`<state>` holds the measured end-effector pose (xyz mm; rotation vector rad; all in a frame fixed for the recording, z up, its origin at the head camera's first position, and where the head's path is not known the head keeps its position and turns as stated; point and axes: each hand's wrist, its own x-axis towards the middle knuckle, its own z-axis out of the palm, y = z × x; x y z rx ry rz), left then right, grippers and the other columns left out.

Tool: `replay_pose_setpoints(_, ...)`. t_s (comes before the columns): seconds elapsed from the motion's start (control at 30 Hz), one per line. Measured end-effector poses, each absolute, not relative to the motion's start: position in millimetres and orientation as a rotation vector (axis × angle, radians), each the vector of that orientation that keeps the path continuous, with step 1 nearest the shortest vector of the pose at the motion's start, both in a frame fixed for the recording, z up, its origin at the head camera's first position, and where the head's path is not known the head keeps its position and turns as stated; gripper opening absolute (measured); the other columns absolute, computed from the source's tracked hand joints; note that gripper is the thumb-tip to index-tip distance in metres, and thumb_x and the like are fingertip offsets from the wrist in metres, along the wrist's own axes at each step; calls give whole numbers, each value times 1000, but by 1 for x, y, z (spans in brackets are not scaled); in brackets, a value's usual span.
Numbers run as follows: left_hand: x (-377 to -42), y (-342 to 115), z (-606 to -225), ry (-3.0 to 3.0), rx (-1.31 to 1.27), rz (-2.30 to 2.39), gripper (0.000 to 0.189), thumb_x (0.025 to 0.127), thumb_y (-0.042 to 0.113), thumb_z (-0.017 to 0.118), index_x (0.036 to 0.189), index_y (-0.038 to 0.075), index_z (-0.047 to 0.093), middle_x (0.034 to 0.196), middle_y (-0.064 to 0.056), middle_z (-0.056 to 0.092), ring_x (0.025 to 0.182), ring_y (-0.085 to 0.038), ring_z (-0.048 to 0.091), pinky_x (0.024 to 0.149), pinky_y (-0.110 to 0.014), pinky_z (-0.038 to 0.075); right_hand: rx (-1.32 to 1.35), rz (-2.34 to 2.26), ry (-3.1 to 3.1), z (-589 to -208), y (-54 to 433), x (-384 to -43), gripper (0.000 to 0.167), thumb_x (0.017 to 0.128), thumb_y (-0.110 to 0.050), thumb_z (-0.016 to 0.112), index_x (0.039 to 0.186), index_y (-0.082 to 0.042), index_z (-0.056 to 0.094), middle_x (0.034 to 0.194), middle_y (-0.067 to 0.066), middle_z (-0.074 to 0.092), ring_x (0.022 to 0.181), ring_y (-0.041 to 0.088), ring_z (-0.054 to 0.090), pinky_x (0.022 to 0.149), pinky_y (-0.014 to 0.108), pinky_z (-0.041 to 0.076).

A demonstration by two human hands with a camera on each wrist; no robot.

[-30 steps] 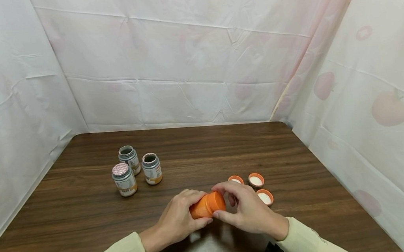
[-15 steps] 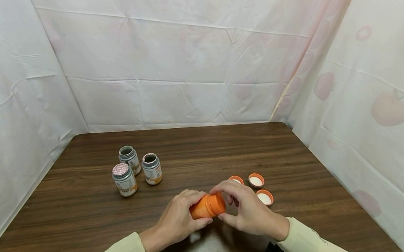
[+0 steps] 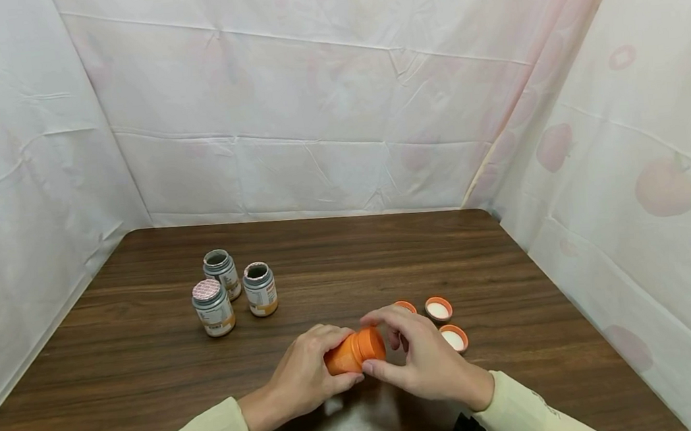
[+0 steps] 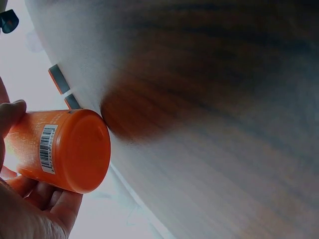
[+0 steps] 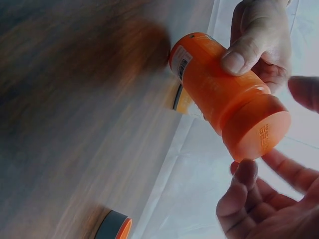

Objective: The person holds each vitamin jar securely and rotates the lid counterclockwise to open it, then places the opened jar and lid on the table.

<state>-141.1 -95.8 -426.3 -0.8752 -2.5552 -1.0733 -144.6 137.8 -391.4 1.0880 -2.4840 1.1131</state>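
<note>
My left hand [image 3: 302, 373] grips an orange bottle [image 3: 342, 358] round its body, holding it tilted on its side with the cap end towards my right hand. A barcode label [image 4: 48, 149] shows near its base. The bottle's orange cap [image 5: 256, 128] has embossed marks on its top. My right hand [image 3: 427, 365] is spread around this cap, thumb tip at the cap's lower edge. In the right wrist view, fingertips [image 5: 245, 172] sit at the cap's rim, while another digit at the right edge stands apart from it.
Three grey jars [image 3: 260, 290] stand at the left of the brown wooden table [image 3: 324, 258], two with open mouths and one with a patterned seal on top. Three orange-rimmed lids [image 3: 437, 309] lie upturned beyond my right hand, one partly hidden by it. White sheets [image 3: 288, 112] enclose the table.
The right thumb and fingers have shifted slightly about the cap, the thumb moving off its edge and back to it. My left hand and the bottle stay in place.
</note>
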Motion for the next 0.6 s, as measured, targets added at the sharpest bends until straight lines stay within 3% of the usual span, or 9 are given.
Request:
replay_pose_setpoints(0.23, -140, -96, -426, -2577, -872, -1091, 48, 74, 26, 94, 116, 17, 73, 109, 12, 70, 98, -6, 61, 84, -32, 53, 854, 1169, -2654, -387, 136, -145, 35, 91, -46, 77, 114, -20, 70, 92, -9, 65, 59, 9, 48, 54, 23, 42)
replay_pose_setpoints(0.4, -140, -96, -426, -2574, -873, -1096, 48, 74, 26, 94, 117, 17, 73, 109, 12, 70, 99, -6, 61, 84, -32, 53, 776, 1140, -2779, -385, 134, -148, 41, 91, -51, 74, 112, -17, 71, 84, -13, 64, 61, 9, 54, 56, 24, 46)
replay_pose_setpoints(0.6, -140, -96, -425, -2574, -876, -1097, 47, 74, 26, 94, 116, 19, 73, 108, 14, 69, 97, -6, 60, 83, -31, 53, 773, 1148, -2830, -385, 134, -149, 31, 91, -51, 75, 100, -22, 72, 78, -13, 63, 63, 8, 57, 58, 25, 49)
